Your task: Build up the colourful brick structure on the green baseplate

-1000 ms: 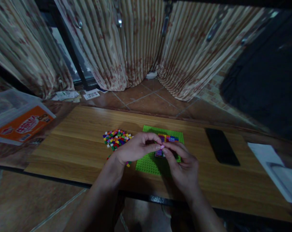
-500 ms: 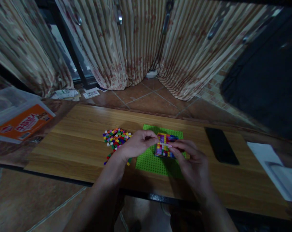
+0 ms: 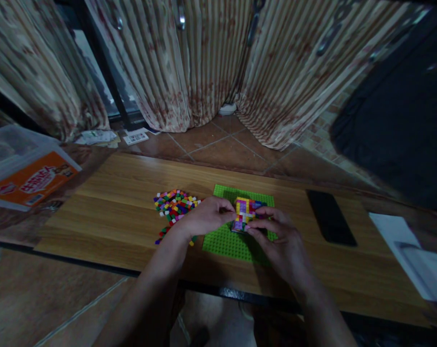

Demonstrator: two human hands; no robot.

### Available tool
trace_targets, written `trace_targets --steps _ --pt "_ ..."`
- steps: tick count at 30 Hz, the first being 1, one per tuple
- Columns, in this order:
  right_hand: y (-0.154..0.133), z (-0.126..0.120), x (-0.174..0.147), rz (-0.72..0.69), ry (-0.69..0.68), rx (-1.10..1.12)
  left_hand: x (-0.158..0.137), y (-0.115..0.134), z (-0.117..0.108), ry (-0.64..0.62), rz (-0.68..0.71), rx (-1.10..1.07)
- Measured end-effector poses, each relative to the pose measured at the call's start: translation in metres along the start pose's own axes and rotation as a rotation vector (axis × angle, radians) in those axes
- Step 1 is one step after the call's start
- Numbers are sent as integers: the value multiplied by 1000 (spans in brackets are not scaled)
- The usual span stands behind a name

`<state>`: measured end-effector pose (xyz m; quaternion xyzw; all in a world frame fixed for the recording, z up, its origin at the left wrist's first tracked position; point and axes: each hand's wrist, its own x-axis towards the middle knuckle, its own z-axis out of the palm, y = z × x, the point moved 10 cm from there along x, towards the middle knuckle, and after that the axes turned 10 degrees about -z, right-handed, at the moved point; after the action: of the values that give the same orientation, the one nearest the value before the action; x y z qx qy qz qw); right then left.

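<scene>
A multicoloured build of small toy bricks [image 3: 243, 208] sits on a green studded baseplate [image 3: 221, 246]. My left hand [image 3: 209, 215] is at the build's left edge, thumb and forefinger pinched together; whatever lies between them is too small to make out. From the right, my right hand [image 3: 281, 238] reaches over the build. Its thumb and forefinger close at the front part of the bricks, and the other fingers bend over the right side, hiding much of it. Left of the plate lies a loose pile of small coloured bricks [image 3: 175, 205], partly behind my left forearm.
The wooden table [image 3: 106, 207] carries a black phone-like slab [image 3: 330, 217] at the right and white sheets [image 3: 399, 246] near its right end. A clear plastic box with an orange label [image 3: 33, 180] stands beyond the left end. Striped curtains [image 3: 204, 62] hang behind.
My right thumb and forefinger have moved a little left and toward the front of the build, uncovering some of its middle. My left hand has stayed almost in place.
</scene>
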<state>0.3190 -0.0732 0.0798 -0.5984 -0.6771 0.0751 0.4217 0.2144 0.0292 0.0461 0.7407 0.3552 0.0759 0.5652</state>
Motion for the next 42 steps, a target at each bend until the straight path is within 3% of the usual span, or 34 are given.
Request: trace_targets --steps 19,28,42 --pt "-7 6 4 10 11 -76 1 -6 8 1 -47 -19" --pt "-8 6 4 -17 5 -96 4 -16 11 71 -131 45" --pt "-7 8 4 -28 -16 -86 1 -13 9 133 -206 70"
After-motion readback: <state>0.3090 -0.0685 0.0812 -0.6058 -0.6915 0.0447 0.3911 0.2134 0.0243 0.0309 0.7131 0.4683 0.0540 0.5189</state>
